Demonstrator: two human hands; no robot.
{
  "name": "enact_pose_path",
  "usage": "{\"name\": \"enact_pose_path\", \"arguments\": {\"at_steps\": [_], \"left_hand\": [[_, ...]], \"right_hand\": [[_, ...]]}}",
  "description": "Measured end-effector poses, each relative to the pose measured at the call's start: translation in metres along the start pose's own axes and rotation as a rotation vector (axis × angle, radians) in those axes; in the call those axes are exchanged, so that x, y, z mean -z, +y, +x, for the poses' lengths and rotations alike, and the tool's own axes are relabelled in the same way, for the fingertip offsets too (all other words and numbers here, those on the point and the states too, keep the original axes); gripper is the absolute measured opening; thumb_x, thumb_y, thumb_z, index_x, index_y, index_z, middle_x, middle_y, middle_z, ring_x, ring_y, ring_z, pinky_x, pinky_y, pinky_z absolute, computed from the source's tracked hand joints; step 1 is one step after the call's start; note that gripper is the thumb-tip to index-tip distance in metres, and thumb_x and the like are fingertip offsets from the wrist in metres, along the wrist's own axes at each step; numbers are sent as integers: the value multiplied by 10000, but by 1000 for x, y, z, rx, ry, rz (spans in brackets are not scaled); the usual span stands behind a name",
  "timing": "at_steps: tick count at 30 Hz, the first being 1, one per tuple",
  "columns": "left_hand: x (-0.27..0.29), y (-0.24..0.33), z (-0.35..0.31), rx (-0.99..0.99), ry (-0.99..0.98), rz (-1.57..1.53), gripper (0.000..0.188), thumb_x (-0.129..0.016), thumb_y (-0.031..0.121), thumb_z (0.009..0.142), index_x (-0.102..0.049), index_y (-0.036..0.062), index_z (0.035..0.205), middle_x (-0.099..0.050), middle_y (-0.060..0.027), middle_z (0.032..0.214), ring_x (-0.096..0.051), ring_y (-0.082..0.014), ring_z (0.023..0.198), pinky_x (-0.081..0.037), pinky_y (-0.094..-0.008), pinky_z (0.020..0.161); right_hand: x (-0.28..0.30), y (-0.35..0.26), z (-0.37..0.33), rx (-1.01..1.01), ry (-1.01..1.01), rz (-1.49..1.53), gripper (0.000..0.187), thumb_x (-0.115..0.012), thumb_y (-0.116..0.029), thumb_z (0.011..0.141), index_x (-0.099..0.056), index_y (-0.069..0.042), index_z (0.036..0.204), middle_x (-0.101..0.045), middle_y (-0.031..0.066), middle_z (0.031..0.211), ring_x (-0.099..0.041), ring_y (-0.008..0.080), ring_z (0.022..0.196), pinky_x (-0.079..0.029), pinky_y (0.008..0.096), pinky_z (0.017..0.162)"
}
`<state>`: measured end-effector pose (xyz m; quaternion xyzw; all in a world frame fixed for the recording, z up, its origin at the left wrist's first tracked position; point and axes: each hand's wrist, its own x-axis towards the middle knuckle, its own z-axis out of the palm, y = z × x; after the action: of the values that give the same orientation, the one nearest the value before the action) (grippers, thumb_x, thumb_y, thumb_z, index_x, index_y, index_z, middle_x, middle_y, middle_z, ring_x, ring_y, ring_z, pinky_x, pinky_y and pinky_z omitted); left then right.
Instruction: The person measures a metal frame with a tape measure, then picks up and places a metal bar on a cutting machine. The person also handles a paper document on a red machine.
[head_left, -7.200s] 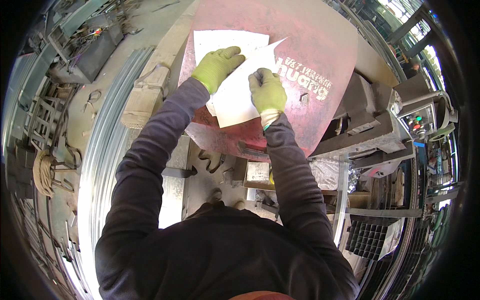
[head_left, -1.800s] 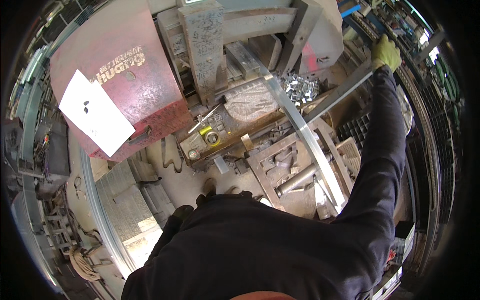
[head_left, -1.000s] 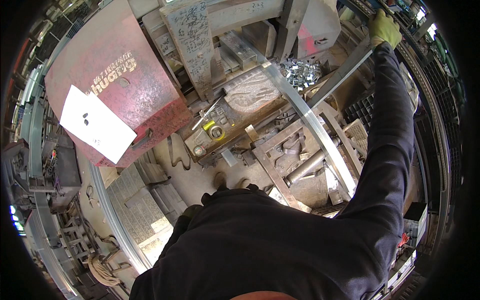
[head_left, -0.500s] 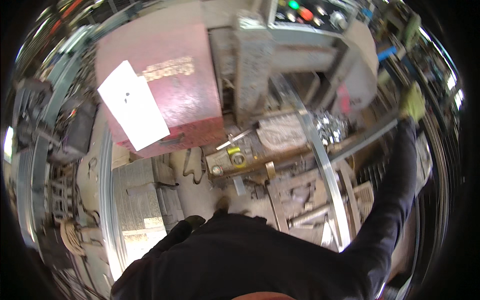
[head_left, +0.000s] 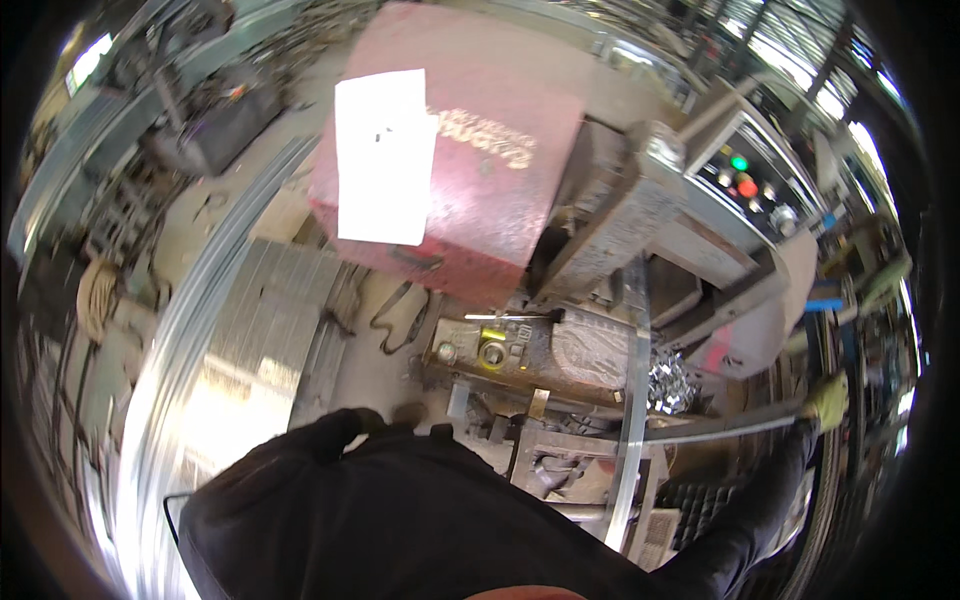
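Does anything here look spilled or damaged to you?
Perhaps two things. Small shiny metal pieces lie in a jumbled heap right of the long metal strip, looking spilled, though they may belong there. The red cover looks worn, its pale lettering patchy, though blur hides detail.

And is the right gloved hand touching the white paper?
Apart. The head view shows a wide gap: the right gloved hand is at the far right, while the white paper lies on the red machine cover, left of centre.
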<state>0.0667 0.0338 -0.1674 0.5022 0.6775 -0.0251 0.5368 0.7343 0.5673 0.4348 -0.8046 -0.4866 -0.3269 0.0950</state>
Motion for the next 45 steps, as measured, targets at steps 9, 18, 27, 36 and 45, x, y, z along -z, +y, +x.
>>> {"name": "enact_pose_path", "arguments": {"at_steps": [9, 18, 27, 36, 45], "left_hand": [[-19, 9, -17, 43, 177, -68, 567, -553, 562, 939, -760, 101, 1196, -745, -153, 1194, -691, -318, 1129, -515, -449, 981], [-23, 21, -50, 149, 148, -123, 627, -522, 607, 942, -751, 87, 1208, -737, -166, 1216, -676, -341, 1165, -505, -451, 1007], [-27, -3, -22, 0, 55, 125, 523, -557, 529, 940, -774, 109, 1163, -752, -137, 1187, -683, -310, 1153, -506, -453, 999], [3, 20, -38, 64, 63, -21, 550, -559, 567, 950, -753, 128, 1220, -731, -104, 1253, -666, -282, 1177, -497, -429, 1026], [4, 17, -23, 53, 18, 27, 530, -569, 539, 950, -754, 120, 1216, -740, -112, 1233, -673, -274, 1160, -498, -434, 1016]], "right_hand": [[-6, 17, 30, 149, -109, -26, 537, -441, -490, 1008, -557, -190, 1437, -681, 199, 1292, -656, 453, 1152, -530, 550, 958], [-7, 17, 49, 202, -163, -33, 511, -529, -429, 936, -637, -117, 1327, -671, 241, 1294, -624, 464, 1202, -509, 531, 989], [-35, 29, 59, 117, -198, 31, 472, -396, -402, 1027, -622, -128, 1338, -680, 215, 1290, -636, 448, 1189, -514, 544, 976], [-62, 40, 70, 148, -164, 167, 547, -412, -473, 1020, -595, -137, 1411, -728, 204, 1187, -676, 424, 1133, -524, 527, 943], [-77, 48, 77, 208, -144, 206, 614, -465, -509, 992, -576, -81, 1419, -732, 204, 1178, -690, 400, 1116, -515, 475, 944]]}}
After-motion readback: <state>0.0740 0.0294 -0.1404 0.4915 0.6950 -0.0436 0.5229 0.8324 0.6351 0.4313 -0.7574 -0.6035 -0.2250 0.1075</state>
